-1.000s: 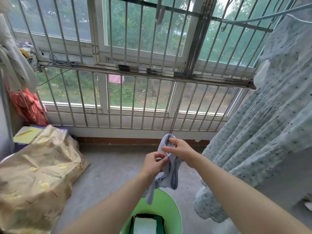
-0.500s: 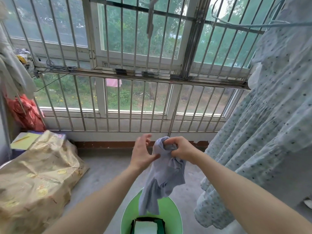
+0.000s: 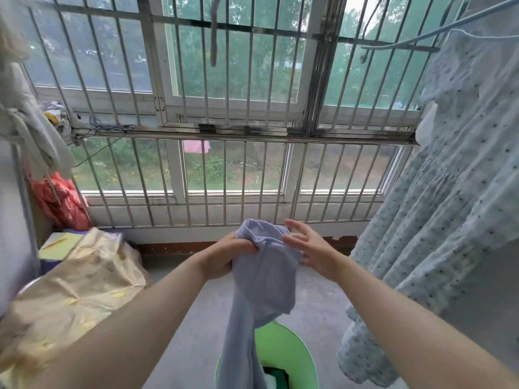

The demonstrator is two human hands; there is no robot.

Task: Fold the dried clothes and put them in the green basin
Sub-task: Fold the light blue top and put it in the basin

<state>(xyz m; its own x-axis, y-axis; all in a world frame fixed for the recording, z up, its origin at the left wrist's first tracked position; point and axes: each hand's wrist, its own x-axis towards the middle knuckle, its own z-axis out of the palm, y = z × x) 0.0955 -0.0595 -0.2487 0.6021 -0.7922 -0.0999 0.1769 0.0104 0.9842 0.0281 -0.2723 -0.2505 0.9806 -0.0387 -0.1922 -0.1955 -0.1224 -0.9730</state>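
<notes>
Lilac cloth (image 3: 264, 276) has been passed from the right hand (image 3: 311, 248), now spread open, to the left hand (image 3: 227, 254), which grips its bunched top above the near basin (image 3: 295, 352), so folding seems barely begun.

Home laundry balcony: barred window (image 3: 224, 113), hanging dress (image 3: 455, 192), concrete floor (image 3: 179, 327).

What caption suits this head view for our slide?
Left hand grips a blue garment over the green basin, right hand open beside it.

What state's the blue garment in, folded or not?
Not folded. The blue garment hangs loose and bunched from the left hand, above the green basin; the right hand is open beside it.
</notes>
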